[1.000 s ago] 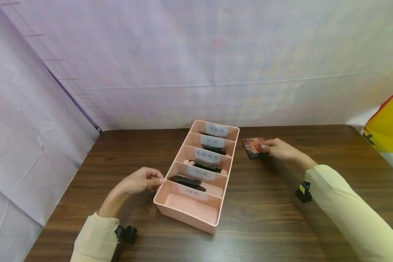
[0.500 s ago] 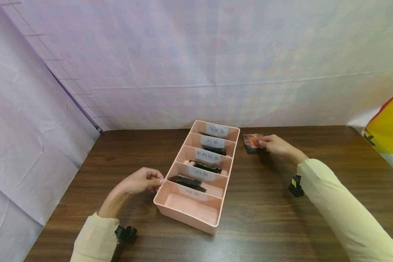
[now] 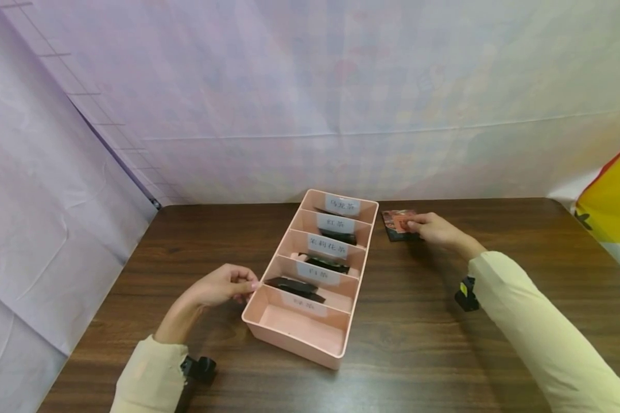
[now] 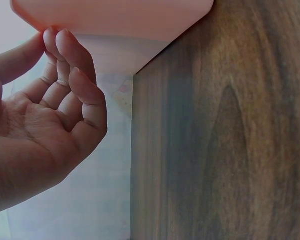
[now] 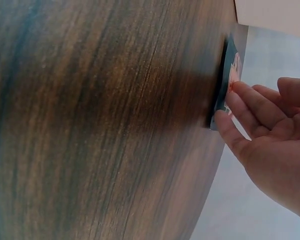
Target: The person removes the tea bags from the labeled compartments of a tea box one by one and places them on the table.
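Note:
A long pink box (image 3: 297, 342) with labelled compartments stands on the table. My left hand (image 3: 226, 285) pinches its left rim between thumb and fingertips, as the left wrist view also shows. To the right of the box's far end lies a dark, flat tea packet (image 3: 393, 231) with a reddish printed face. My right hand (image 3: 441, 231) rests its fingertips on this packet. In the right wrist view the fingers of the right hand (image 5: 275, 127) are fairly straight, touching the packet (image 5: 232, 70), and the thumb stands away from it.
Dark packets (image 3: 295, 287) sit in several compartments of the box; the nearest compartment (image 3: 303, 328) shows bare pink plastic. The wooden table (image 3: 423, 355) ends at a pale curtain (image 3: 289, 103) behind. A yellow and red cloth (image 3: 612, 195) hangs at the right.
The packet has slid slightly away toward the back of the table under my right hand, which moved a little left and back. The left hand and box have stayed put.

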Demonstrator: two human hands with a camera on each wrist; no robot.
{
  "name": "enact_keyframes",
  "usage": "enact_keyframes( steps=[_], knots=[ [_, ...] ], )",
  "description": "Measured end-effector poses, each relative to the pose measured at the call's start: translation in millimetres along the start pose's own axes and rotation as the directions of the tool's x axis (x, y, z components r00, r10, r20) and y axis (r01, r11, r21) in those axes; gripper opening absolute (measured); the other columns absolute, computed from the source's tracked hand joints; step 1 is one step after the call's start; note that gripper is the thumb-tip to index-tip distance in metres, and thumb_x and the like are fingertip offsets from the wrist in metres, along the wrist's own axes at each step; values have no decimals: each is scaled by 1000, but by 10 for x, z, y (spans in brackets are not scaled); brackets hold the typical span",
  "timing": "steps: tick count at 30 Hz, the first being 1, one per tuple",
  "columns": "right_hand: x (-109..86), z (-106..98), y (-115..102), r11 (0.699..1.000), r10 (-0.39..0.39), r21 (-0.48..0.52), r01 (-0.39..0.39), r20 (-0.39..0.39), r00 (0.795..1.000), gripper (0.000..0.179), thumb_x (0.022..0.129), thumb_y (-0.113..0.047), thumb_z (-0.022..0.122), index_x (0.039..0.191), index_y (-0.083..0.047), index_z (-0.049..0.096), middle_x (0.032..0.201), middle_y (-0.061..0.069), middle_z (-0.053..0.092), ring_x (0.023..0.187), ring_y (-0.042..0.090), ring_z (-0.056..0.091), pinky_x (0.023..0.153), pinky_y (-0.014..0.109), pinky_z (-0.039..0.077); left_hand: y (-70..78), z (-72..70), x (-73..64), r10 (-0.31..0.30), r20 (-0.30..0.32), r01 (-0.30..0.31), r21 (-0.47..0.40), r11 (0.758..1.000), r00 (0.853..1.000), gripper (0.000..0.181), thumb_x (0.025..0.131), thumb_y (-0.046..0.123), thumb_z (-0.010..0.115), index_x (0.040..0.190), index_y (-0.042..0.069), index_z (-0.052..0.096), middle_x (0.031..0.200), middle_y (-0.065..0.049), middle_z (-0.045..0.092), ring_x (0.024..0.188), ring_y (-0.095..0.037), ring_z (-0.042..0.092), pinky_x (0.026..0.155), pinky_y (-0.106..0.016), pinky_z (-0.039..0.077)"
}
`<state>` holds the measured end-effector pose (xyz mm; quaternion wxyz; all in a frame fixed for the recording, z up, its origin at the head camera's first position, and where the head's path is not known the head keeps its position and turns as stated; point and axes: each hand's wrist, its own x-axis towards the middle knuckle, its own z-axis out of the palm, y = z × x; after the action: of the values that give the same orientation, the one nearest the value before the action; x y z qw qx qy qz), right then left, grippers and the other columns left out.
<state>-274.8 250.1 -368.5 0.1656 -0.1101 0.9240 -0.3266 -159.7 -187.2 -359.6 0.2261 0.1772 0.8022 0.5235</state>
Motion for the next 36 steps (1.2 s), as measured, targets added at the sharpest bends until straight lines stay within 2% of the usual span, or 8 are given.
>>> enact_keyframes(
  steps=[5, 13, 19, 22, 29, 36],
  knots=[
    [-10, -9, -12, 1000, 11, 9, -11, 6, 1000, 47, 100, -18, 31, 134, 14, 28, 131, 34, 36, 120, 45, 37, 92, 51, 38, -3, 3, 0, 5, -2, -5, 0, 1000, 1000, 15, 89, -2, 51, 88, -17, 53, 66, -1, 53, 58, -11, 49, 54, -24, 44],
    [-82, -68, -69, 998, -40, 50, 40, 8, 999, 44, 100, -16, 33, 134, 13, 31, 128, 35, 40, 114, 43, 43, 89, 48, 43, -6, 5, -4, 15, -2, -15, 5, 1000, 1000, 15, 89, -2, 51, 87, -17, 53, 66, -2, 53, 58, -12, 49, 55, -25, 45],
    [-220, -177, -247, 994, -107, -6, 106, -3, 994, 44, 99, -24, 39, 130, 7, 42, 122, 28, 49, 102, 37, 53, 81, 48, 46, -3, 2, -3, 7, -6, -7, 13, 1000, 1000, 15, 89, -1, 51, 87, -16, 54, 67, -2, 53, 59, -12, 49, 56, -26, 46],
    [-308, -229, -359, 989, -145, -33, 145, -7, 989, 45, 97, -30, 42, 129, 2, 46, 119, 23, 53, 101, 34, 54, 81, 49, 45, 0, 4, -1, 4, -7, -4, 10, 1000, 1000, 15, 89, -1, 51, 88, -16, 54, 67, -2, 53, 59, -12, 50, 56, -27, 47],
    [-462, -265, -594, 968, -248, -43, 247, 4, 969, 38, 96, -26, 46, 125, -2, 53, 115, 16, 59, 102, 30, 55, 82, 47, 45, -7, 5, -2, 16, -4, -16, 4, 1000, 1000, 16, 89, -2, 51, 88, -18, 53, 66, -3, 53, 57, -10, 49, 56, -26, 47],
    [-575, -169, -836, 938, -343, -48, 344, 27, 939, 29, 94, -18, 51, 117, -3, 59, 112, 12, 61, 99, 24, 58, 81, 42, 47, -3, 5, -2, 15, -2, -15, -2, 1000, 1000, 15, 89, -2, 51, 88, -17, 54, 66, -3, 53, 56, -10, 48, 55, -26, 47]
  ],
)
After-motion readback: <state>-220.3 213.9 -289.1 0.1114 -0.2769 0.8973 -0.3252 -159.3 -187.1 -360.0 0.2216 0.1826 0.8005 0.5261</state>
